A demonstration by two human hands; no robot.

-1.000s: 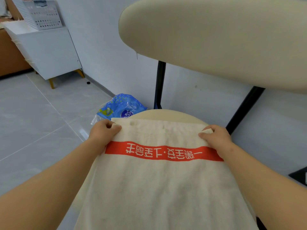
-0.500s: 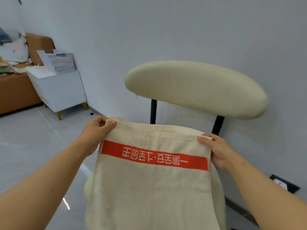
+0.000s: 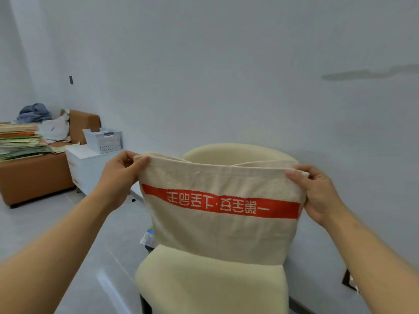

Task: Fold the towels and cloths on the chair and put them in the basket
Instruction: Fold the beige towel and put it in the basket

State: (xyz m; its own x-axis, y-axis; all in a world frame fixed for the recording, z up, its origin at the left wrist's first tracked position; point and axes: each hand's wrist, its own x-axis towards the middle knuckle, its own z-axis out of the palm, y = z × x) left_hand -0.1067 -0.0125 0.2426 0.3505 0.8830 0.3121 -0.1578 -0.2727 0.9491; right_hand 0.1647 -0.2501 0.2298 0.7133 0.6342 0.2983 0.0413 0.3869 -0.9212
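two bare hands hold a cream terry towel with a red printed band (image 3: 217,214) up in the air above the seat of a cream padded chair (image 3: 210,282). the left hand (image 3: 118,177) pinches the top left corner with fingers closed on the doubled edge; the right hand (image 3: 317,191) grips the top right corner the same way. the towel hangs folded over, its lower edge near the seat. a white slotted plastic basket (image 3: 103,140) sits on a white cabinet (image 3: 81,168) well apart to the left.
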